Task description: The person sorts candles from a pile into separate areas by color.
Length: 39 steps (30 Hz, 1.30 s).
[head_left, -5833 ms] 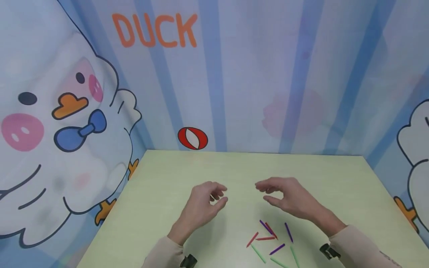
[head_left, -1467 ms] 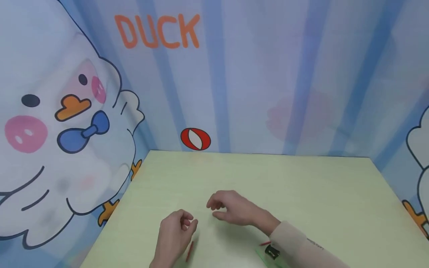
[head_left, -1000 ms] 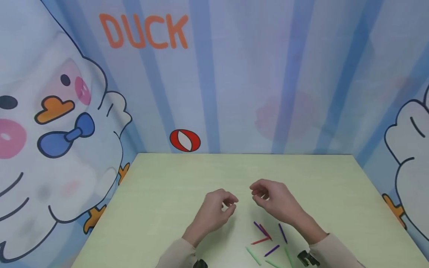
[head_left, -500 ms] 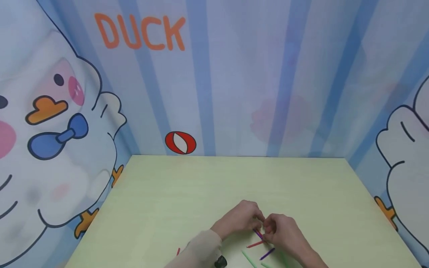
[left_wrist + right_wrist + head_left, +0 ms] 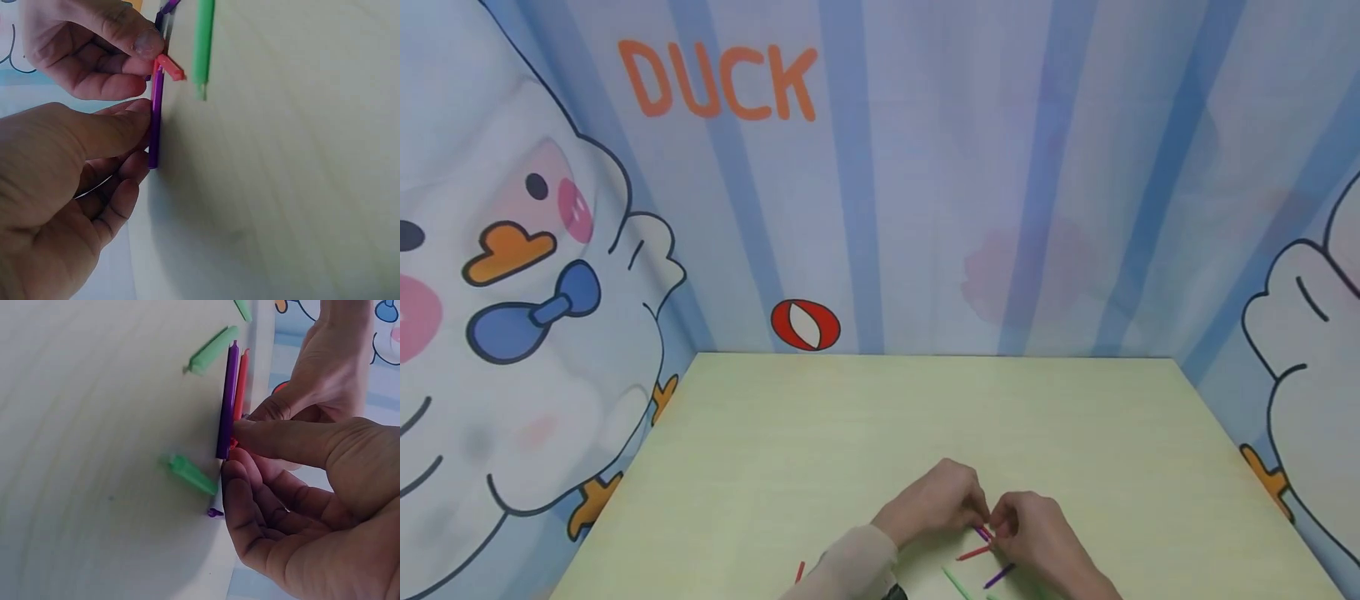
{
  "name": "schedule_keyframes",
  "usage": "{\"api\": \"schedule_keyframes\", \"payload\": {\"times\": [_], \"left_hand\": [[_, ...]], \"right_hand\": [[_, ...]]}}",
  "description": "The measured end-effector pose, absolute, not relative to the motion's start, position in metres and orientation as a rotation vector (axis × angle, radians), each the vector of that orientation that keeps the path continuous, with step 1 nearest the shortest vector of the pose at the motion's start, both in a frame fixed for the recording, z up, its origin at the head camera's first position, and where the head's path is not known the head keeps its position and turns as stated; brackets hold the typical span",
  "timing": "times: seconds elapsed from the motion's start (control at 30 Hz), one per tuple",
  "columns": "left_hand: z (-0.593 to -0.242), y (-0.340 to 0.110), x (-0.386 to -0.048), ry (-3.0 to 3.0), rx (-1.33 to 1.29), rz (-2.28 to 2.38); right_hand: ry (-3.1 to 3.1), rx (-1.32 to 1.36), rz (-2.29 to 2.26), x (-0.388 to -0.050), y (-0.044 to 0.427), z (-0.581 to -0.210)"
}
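Low over the table, my left hand (image 5: 936,500) pinches at a red candle (image 5: 154,84) that lies alongside a purple candle (image 5: 155,125). My right hand (image 5: 1037,537) meets it from the other side, thumb and forefinger closed at the near end of the same red candle; the exact contact is partly hidden. A second red candle (image 5: 973,553) points toward the right fingertips, with another purple candle (image 5: 999,576) just below it. Under the right hand, a further purple candle (image 5: 214,512) shows only its end in the right wrist view.
Green candles (image 5: 957,582) lie toward the table's near edge, one of them beside the right fingers (image 5: 237,478) in the right wrist view. A lone red candle (image 5: 800,572) sits left of the left sleeve (image 5: 850,562). A printed curtain (image 5: 917,192) borders the pale table (image 5: 775,433).
A red candle has gone from the group to the left side. Both hands have since come back, lowered onto the remaining candles and closed together; over the last half second they barely move.
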<state>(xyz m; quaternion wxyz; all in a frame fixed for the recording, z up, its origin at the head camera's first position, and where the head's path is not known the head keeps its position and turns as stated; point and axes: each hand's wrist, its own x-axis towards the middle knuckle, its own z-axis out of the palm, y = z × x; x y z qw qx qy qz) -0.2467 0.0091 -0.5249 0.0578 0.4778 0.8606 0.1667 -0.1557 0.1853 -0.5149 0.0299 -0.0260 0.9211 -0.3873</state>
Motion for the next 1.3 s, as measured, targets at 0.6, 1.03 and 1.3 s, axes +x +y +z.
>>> {"api": "schedule_keyframes", "payload": {"times": [0.6, 1.03, 1.3], "left_hand": [[-0.531, 0.010, -0.242, 2.659, 1.497, 0.471], [-0.530, 0.003, -0.237, 2.702, 1.427, 0.598], [-0.515, -0.001, -0.241, 2.770, 1.359, 0.720]], "right_hand": [[2.992, -0.212, -1.142, -0.168, 0.194, -0.545], [2.988, -0.040, -1.061, -0.159, 0.188, -0.514], [2.991, -0.117, -1.201, -0.164, 0.196, -0.500]]}}
